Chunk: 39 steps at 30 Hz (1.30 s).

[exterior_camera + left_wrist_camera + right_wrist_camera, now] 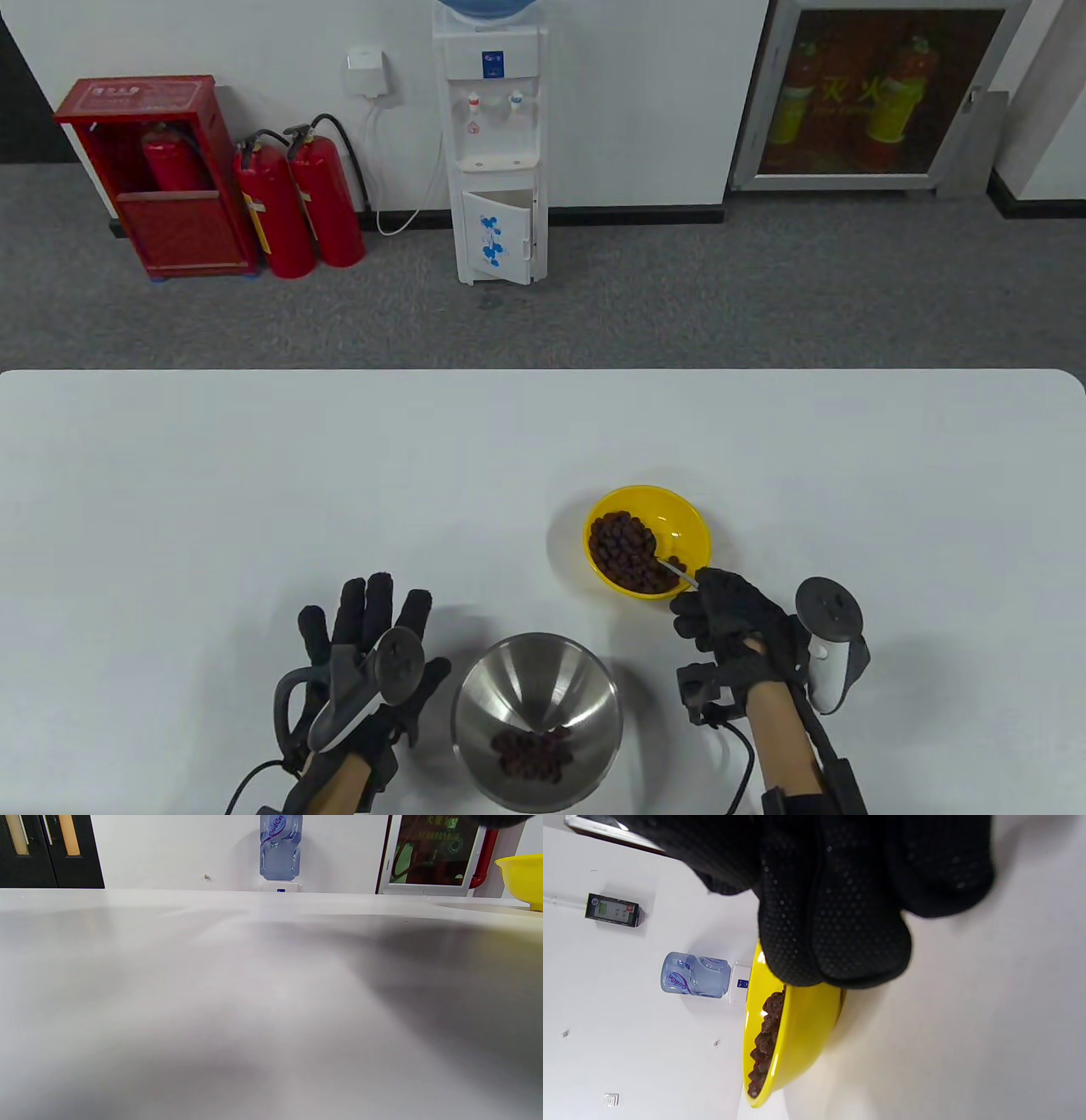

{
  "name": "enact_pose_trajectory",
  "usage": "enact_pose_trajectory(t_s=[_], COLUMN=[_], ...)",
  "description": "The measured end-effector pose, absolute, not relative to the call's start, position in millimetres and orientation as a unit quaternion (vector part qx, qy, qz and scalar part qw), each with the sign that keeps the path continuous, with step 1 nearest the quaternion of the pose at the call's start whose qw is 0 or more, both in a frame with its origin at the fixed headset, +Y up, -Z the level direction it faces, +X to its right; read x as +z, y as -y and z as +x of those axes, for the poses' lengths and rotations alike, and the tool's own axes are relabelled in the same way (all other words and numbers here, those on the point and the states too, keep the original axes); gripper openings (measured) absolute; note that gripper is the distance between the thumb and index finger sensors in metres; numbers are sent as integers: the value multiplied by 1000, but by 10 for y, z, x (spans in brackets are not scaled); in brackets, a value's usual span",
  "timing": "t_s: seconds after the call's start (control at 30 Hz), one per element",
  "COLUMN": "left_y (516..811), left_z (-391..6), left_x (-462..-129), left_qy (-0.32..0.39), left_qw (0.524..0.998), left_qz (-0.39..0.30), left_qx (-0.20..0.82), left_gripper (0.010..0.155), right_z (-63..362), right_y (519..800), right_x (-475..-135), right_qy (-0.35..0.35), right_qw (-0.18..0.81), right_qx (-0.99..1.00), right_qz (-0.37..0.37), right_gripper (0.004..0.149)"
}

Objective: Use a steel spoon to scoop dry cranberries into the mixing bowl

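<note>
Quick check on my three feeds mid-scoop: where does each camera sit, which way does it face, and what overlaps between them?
Table view: high, looking down and out over the white table; shows left hand, right hand holding the steel spoon in the yellow bowl, and the mixing bowl.
Left wrist view: low over the table, facing the far wall; hardly any glove shows.
Right wrist view: turned sideways, gloved fingers above the yellow bowl.
Shared: yellow bowl and water dispenser appear in all three.

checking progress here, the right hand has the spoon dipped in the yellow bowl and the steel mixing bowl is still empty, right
Not quite. The steel mixing bowl is not empty: the table view shows dry cranberries already lying at its bottom. The rest holds: the right hand holds the steel spoon with its tip in the yellow bowl.
</note>
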<state>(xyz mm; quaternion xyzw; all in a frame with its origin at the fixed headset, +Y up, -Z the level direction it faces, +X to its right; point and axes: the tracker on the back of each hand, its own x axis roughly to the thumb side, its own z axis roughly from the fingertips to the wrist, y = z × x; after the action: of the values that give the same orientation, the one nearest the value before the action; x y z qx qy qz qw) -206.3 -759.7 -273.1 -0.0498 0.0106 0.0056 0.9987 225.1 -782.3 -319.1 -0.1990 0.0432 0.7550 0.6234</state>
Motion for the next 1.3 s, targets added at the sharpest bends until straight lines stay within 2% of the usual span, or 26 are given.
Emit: enact_pose_trajectory(t_s=[0.13,0.57,0.97,1.3], left_y=[7595,7592,7591,7588], left_z=[-2064,-2073,-2073,-2078], left_x=[-2731,-2733,-2735,-2733], left_qy=[-11,-10,-9,-10], left_qw=[999,999,999,999], left_qz=[-49,-47,-46,-48], left_qx=[6,9,10,6], left_gripper=[79,79,79,79], right_z=[2282,2371,2430,2456], right_y=[7882,7868,7689,7568], right_x=[-3173,-3131,-3002,-2774], right_qy=[-49,-27,18,15], right_qw=[659,676,671,656], right_qx=[720,708,718,740], right_qz=[-214,-203,-183,-145], right_gripper=[46,44,43,43])
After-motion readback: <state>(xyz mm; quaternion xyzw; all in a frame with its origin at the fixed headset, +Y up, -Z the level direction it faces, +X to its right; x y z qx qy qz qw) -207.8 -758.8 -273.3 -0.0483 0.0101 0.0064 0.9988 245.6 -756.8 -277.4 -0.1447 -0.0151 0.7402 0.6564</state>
